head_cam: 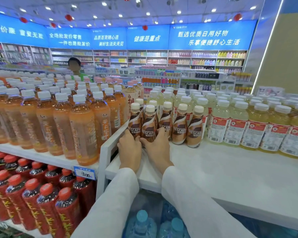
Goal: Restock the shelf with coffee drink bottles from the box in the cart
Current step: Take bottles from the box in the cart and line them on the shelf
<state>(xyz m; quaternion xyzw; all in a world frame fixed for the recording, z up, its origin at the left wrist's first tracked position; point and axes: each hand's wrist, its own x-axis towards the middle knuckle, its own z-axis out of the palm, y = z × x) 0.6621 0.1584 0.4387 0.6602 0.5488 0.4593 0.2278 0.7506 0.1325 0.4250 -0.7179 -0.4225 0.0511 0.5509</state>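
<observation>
Several brown Nescafe coffee bottles with cream caps stand upright in a row on the white shelf (222,162). My left hand (130,150) grips the base of the leftmost coffee bottle (135,120). Beside it, my right hand (157,146) is wrapped around the lower part of the second coffee bottle (149,124). Both bottles stand on the shelf at its left end, against the white divider (110,145). Further coffee bottles (194,129) stand to the right, untouched. The box and cart are out of view.
Orange tea bottles (83,127) fill the shelf section to the left, pale yellow drink bottles (253,127) the right. Red-capped bottles (46,200) sit on the lower shelf, blue-capped water jugs (142,220) below. A person (75,67) stands beyond the shelves.
</observation>
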